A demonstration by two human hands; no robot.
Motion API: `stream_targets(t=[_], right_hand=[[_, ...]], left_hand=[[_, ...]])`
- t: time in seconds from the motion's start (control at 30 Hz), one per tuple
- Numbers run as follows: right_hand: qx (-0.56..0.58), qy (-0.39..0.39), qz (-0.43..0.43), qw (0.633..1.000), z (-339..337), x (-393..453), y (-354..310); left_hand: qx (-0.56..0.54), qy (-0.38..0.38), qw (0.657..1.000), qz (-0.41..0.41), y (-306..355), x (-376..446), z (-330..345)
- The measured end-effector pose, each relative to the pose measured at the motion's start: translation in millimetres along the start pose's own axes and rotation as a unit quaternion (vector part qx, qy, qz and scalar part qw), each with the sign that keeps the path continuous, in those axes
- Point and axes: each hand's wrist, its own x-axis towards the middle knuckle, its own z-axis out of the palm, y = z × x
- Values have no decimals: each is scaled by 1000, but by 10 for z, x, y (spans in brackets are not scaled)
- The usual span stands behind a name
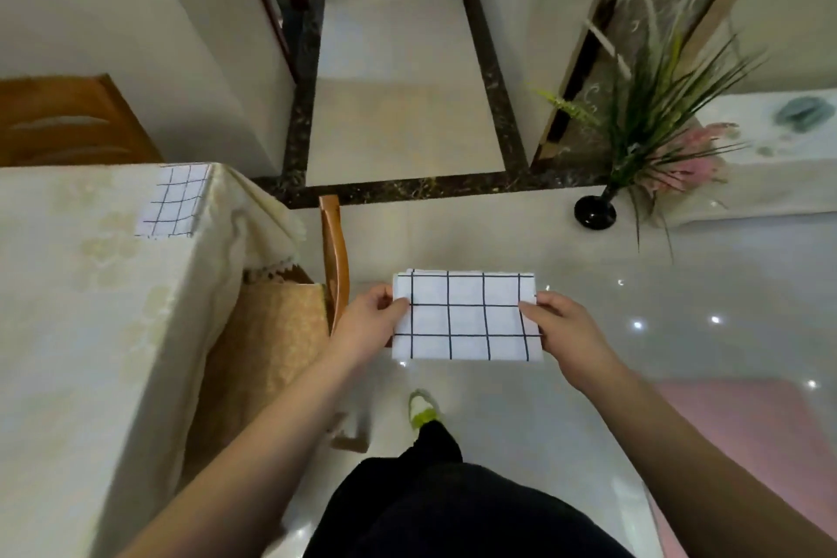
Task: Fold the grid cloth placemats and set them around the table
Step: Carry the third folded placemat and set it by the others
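Observation:
A folded white placemat with a black grid [466,317] is held flat in the air over the floor, to the right of the table. My left hand [367,322] pinches its left edge and my right hand [566,331] pinches its right edge, thumbs on top. A second folded grid placemat [174,202] lies on the far right corner of the table [90,308], which is covered with a cream cloth.
A wooden chair with a woven seat [281,331] is tucked against the table's right side. Another chair back [68,122] stands behind the table. A black vase with green and pink plants [598,211] stands on the glossy tiled floor. A pink mat [743,430] lies at right.

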Motion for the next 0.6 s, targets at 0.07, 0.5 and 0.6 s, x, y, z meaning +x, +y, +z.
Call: stream_targets(t=[0.07, 0.5, 0.6], right_hand=[[-20, 3, -7, 1000, 109, 254, -190], [-94, -56, -29, 994, 871, 1407, -1191], [-109, -80, -23, 991, 999, 1689, -1345]], left_hand=[[9, 12, 1000, 20, 111, 221, -99], [-45, 54, 997, 8, 623, 1260, -742], [-61, 83, 995, -12, 626, 1448, -803]])
